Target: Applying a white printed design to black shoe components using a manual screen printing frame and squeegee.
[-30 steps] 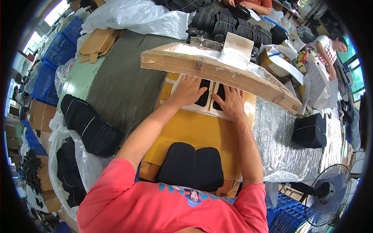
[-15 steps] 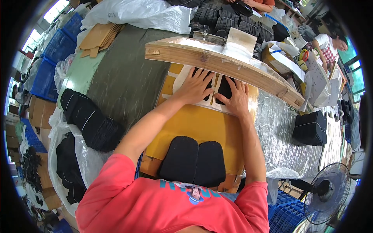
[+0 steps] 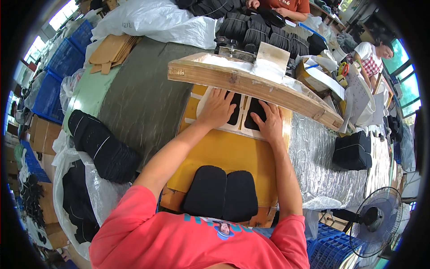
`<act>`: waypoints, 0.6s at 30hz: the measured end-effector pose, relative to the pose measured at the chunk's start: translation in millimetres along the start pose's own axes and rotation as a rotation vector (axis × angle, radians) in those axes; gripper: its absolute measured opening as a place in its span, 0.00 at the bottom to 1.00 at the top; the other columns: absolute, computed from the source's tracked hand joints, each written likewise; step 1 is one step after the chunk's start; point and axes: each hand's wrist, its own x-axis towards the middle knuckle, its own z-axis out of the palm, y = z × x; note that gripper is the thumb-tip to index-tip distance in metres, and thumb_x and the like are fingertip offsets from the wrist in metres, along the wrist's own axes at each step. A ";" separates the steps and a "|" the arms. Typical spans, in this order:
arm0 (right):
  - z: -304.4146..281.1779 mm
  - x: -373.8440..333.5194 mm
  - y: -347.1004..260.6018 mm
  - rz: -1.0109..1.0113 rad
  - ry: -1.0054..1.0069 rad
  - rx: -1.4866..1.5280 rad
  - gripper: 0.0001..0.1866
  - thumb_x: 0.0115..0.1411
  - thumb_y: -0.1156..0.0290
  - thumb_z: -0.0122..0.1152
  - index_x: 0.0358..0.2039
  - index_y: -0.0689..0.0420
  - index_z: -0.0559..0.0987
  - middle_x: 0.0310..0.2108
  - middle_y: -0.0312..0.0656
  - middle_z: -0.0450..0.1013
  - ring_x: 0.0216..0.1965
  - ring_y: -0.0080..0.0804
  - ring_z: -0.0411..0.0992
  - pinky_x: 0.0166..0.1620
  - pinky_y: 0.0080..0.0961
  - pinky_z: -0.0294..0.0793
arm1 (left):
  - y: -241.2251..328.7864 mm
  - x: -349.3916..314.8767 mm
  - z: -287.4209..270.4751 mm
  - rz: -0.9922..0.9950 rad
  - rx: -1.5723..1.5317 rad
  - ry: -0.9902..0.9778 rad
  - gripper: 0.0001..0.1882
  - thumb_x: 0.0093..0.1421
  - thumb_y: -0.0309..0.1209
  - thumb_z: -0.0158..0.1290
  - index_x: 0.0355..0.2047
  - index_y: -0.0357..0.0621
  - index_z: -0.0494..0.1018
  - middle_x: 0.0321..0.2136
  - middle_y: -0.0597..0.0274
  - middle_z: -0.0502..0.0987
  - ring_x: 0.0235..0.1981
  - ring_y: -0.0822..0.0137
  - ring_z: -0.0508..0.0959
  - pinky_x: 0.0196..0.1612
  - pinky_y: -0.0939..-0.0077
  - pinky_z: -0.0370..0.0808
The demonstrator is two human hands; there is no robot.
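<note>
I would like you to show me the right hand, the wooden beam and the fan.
Right hand (image 3: 270, 123): head view, on the back of the hand.
Wooden beam (image 3: 255, 88): head view, on its front face.
Fan (image 3: 372, 218): head view, on the hub.

I'm in a busy workshop: a wooden frame (image 3: 230, 77) tilts over my worktable (image 3: 143, 85) at twelve o'clock, bundled black pieces (image 3: 257, 33) and a co-worker (image 3: 293, 10) at one, another person (image 3: 371, 62) at two, blue crates (image 3: 62, 54) at ten, a fan (image 3: 372, 218) at four.
</note>
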 end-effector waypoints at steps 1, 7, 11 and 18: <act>1.4 0.7 -0.8 -0.004 0.003 0.001 0.30 0.56 0.55 0.66 0.55 0.57 0.74 0.56 0.47 0.69 0.61 0.45 0.63 0.64 0.44 0.54 | -1.6 0.0 -0.8 0.000 0.004 0.003 0.27 0.62 0.36 0.50 0.58 0.34 0.63 0.59 0.41 0.62 0.61 0.42 0.59 0.64 0.48 0.53; 4.0 -1.1 1.8 -0.011 0.030 -0.063 0.22 0.61 0.62 0.60 0.54 0.57 0.75 0.55 0.47 0.69 0.59 0.47 0.64 0.63 0.44 0.56 | 2.4 -1.2 -2.6 -0.002 0.036 0.061 0.24 0.64 0.38 0.48 0.57 0.39 0.68 0.57 0.44 0.67 0.61 0.45 0.60 0.65 0.48 0.48; 7.1 -1.3 3.4 0.020 0.056 -0.068 0.19 0.62 0.67 0.56 0.53 0.57 0.75 0.54 0.48 0.70 0.57 0.48 0.65 0.61 0.44 0.58 | 0.4 -3.1 -2.7 -0.026 0.081 0.044 0.24 0.62 0.37 0.51 0.56 0.41 0.67 0.59 0.49 0.62 0.62 0.47 0.57 0.64 0.43 0.49; 10.9 -1.0 1.4 0.056 0.137 0.029 0.16 0.60 0.74 0.56 0.49 0.59 0.78 0.53 0.49 0.71 0.56 0.49 0.67 0.59 0.40 0.64 | -14.4 -17.8 -39.5 -0.307 -0.513 0.394 0.21 0.65 0.37 0.49 0.54 0.40 0.67 0.54 0.48 0.68 0.58 0.52 0.65 0.63 0.56 0.57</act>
